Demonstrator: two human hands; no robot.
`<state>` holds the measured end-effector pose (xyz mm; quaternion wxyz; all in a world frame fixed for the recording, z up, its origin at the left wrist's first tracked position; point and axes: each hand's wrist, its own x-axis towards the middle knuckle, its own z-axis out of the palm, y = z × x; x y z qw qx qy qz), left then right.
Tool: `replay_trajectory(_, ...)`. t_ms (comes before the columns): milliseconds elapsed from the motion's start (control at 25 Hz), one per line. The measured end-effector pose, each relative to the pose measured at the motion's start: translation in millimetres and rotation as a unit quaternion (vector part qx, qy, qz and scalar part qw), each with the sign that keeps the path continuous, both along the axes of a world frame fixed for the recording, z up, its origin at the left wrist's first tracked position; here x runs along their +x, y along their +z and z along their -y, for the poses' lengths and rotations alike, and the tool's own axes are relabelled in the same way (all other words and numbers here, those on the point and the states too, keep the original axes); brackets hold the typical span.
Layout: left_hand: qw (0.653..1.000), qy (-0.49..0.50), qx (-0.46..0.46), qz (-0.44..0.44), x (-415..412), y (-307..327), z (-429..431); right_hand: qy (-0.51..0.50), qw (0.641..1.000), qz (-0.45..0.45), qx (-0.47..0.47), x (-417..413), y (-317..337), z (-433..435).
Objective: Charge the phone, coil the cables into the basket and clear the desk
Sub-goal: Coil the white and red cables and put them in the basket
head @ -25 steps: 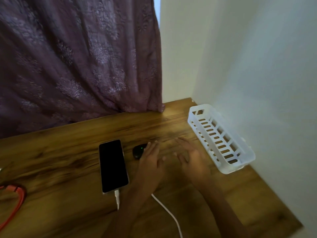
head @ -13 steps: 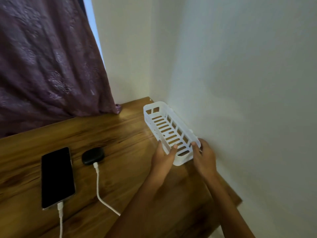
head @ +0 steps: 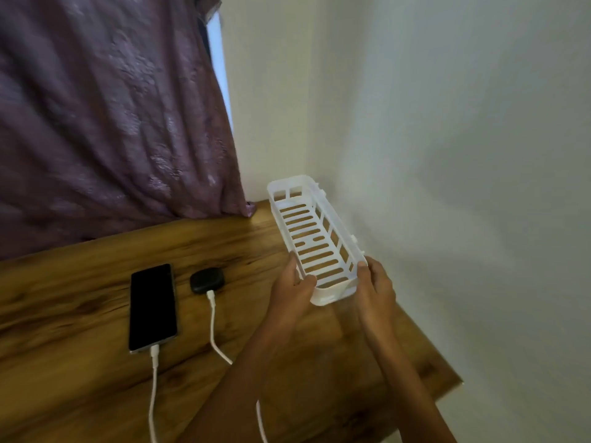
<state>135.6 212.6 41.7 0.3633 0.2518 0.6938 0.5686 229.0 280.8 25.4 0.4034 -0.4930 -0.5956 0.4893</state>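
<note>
Dim, warm indoor light, brightest in a narrow daylight strip (head: pixel 220 75) beside the curtain (head: pixel 105 123). Soft greyish shading across the wall (head: pixel 463 155), darkest under the basket (head: pixel 315 238). Faint sheen on the table (head: pixel 80 314) and the phone (head: pixel 153 306) screen. Slight motion blur throughout, wide-angle bending toward the edges.
</note>
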Motion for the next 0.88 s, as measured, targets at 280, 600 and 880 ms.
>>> replay_trajectory(280, 0.995, 0.072, 0.073, -0.020, -45, 34, 128, 0.079, 0.992, -0.095, 0.016, -48, 22, 112)
replay_trajectory(600, 0.989, 0.114, 0.075, -0.053, -83, 27, 334, 0.162, 0.979, -0.115, 0.043, -98, 12, 304)
replay_trajectory(880, 0.995, 0.097, 0.033, -0.005, -84, -2, 432, 0.183, 0.980, -0.061, 0.043, -105, -25, 394)
